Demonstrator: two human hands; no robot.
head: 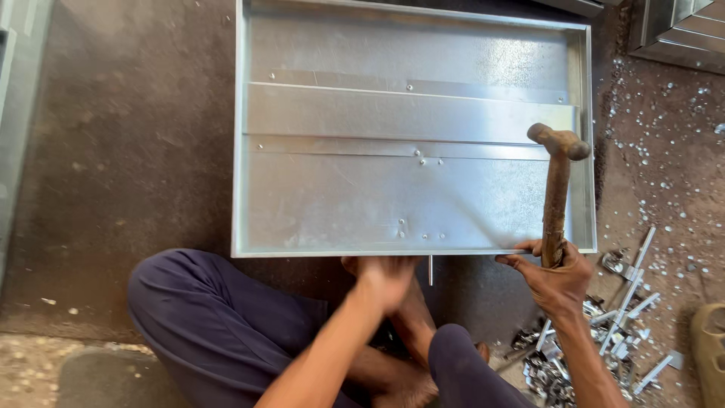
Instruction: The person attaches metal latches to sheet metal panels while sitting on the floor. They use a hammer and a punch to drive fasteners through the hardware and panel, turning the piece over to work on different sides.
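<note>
A shallow galvanised sheet-metal tray lies on the floor in front of me, with a raised strip riveted across its middle. My right hand grips the wooden handle of a rusty hammer at the tray's near right corner, head pointing away over the tray. My left hand is blurred just below the tray's near edge, next to a thin metal pin; I cannot tell whether it holds anything. My legs in dark blue trousers are folded beneath.
A pile of small metal brackets and strips lies on the floor at the right, with shiny metal bits scattered beyond. More sheet-metal pieces stand at the top right. A metal edge runs along the left. The floor is dark, stained concrete.
</note>
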